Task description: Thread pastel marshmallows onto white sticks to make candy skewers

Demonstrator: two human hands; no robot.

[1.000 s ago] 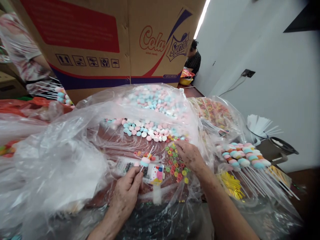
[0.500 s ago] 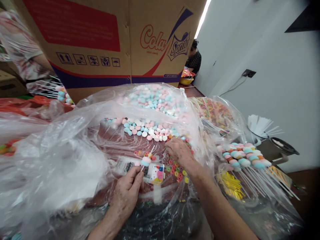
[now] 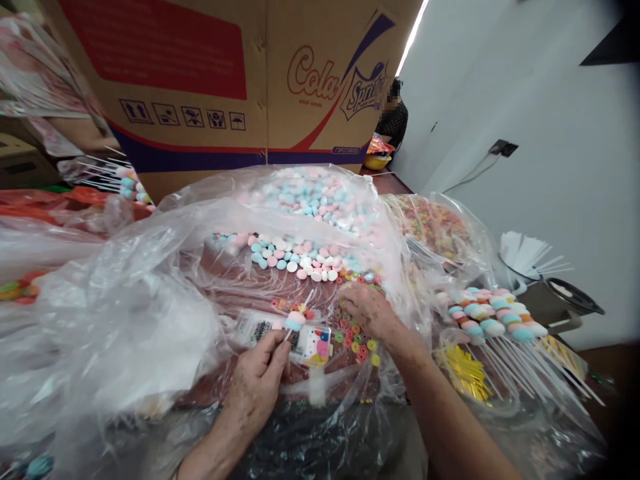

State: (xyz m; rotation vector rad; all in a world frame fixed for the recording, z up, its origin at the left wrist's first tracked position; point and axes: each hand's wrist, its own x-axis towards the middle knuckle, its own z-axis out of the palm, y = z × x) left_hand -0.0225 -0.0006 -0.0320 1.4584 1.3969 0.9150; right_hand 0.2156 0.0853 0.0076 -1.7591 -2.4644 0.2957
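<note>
My left hand [image 3: 260,373] pinches the lower part of a white candy stick [image 3: 295,321], tilted up to the right, with pink and blue marshmallow-like candies threaded on it. My right hand [image 3: 370,308] is curled over a scatter of small ring candies [image 3: 356,347] in red, green and yellow. Its fingertips are bent down among the rings, and whatever they grip is hidden. Beneath the candy stick lies a flat printed packet [image 3: 316,345]. Beyond both hands, pastel candies [image 3: 293,257] in pink, blue and white spill from a clear plastic bag [image 3: 220,200].
A large carton [image 3: 200,60] stands at the back. At the right are finished candy sticks [image 3: 493,313], yellow ties [image 3: 463,373], a grey jug [image 3: 560,303] with white sticks, and a bag of ring candies [image 3: 433,223]. Crumpled plastic [image 3: 125,333] covers the left. Two people are behind.
My right hand has shifted slightly among the ring candies, its fingers still curled downward. My left hand keeps the same hold on the candy stick. The whole view has moved a little.
</note>
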